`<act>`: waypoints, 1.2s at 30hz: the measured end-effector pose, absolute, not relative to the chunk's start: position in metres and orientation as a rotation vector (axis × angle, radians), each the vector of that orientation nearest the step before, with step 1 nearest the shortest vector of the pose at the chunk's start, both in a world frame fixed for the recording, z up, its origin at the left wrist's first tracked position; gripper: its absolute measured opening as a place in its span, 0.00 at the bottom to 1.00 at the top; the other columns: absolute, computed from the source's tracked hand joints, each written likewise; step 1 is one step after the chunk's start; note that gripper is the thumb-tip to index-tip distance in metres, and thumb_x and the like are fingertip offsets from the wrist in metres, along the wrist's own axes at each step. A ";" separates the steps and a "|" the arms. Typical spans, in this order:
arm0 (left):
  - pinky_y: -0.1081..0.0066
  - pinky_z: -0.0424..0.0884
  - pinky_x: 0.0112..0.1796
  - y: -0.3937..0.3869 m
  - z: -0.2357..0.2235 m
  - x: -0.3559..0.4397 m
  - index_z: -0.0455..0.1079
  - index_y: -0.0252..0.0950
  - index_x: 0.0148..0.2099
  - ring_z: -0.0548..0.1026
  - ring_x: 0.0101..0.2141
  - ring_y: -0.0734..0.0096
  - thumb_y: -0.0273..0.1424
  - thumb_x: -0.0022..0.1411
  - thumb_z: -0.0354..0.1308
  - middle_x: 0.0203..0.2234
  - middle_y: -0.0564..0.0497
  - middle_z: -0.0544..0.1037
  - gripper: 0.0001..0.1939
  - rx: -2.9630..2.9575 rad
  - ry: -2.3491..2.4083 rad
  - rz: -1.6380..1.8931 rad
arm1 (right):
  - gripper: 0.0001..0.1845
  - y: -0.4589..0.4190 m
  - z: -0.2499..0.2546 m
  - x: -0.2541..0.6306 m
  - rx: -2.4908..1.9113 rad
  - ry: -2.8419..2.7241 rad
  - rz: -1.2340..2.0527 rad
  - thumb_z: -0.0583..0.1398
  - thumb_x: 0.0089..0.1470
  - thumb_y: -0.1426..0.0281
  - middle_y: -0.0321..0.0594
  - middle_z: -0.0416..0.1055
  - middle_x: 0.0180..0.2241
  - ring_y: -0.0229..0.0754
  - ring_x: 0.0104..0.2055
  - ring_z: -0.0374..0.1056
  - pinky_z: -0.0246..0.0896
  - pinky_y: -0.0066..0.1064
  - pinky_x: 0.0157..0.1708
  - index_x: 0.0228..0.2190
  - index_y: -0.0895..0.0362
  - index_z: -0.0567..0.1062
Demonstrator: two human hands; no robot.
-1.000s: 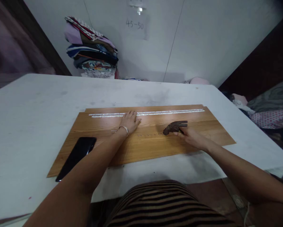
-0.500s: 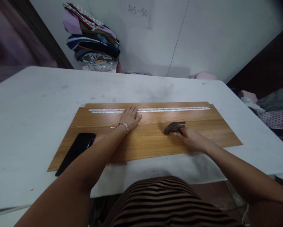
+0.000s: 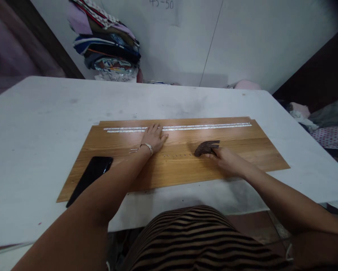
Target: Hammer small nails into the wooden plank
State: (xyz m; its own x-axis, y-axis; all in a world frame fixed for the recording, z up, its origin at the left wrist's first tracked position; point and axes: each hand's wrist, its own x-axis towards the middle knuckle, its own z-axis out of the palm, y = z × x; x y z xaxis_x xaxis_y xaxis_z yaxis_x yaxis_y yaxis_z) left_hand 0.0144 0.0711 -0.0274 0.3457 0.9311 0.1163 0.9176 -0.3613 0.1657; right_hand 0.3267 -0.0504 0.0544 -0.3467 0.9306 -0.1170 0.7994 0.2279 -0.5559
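My right hand (image 3: 224,160) grips a dark claw hammer (image 3: 206,147) close to its head, with the hammer's face down at the board and its claw pointing right. A wooden board (image 3: 228,141) lies flat beneath both hands. My left hand (image 3: 154,138) rests palm down on it with fingers stretched, across two white strips with printed marks (image 3: 205,127). In a row left of the hammer head are several small marks or nails (image 3: 178,155); they are too small to tell which. Beside my left wrist lie a few thin metal nails (image 3: 133,150).
A black phone (image 3: 93,177) lies on the board's left end, partly under my forearm. The white table (image 3: 39,131) extends around the board. Stacked folded fabrics (image 3: 108,41) stand by the wall (image 3: 242,37) at the back left, and cloth (image 3: 331,133) is heaped at the right.
The view has tilted down slightly, so the scene sits a little differently in the frame. My left hand stays flat on the board and my right hand still holds the hammer at the same spot.
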 end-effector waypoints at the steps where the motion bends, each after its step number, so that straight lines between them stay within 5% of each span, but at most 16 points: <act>1: 0.54 0.55 0.66 0.071 -0.028 0.014 0.64 0.32 0.68 0.61 0.67 0.51 0.46 0.71 0.43 0.67 0.39 0.66 0.32 2.516 1.733 0.293 | 0.13 -0.051 0.054 0.327 -1.648 -2.263 0.797 0.59 0.63 0.63 0.45 0.82 0.46 0.55 0.50 0.76 0.72 0.46 0.51 0.44 0.52 0.81; 36: 0.53 0.55 0.66 0.072 -0.027 0.016 0.63 0.36 0.67 0.61 0.66 0.51 0.47 0.71 0.43 0.67 0.41 0.67 0.31 2.473 1.712 0.366 | 0.13 -0.051 0.057 0.324 -1.704 -2.253 0.781 0.59 0.63 0.64 0.46 0.81 0.46 0.56 0.50 0.76 0.71 0.50 0.52 0.44 0.52 0.81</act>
State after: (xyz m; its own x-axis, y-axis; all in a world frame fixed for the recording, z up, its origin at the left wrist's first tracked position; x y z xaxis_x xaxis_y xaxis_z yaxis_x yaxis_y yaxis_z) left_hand 0.0164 0.0719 -0.0270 0.3341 0.9330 0.1335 0.9060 -0.3570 0.2273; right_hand 0.3245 -0.0511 0.0566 -0.3093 0.9397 -0.1458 0.8285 0.1910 -0.5264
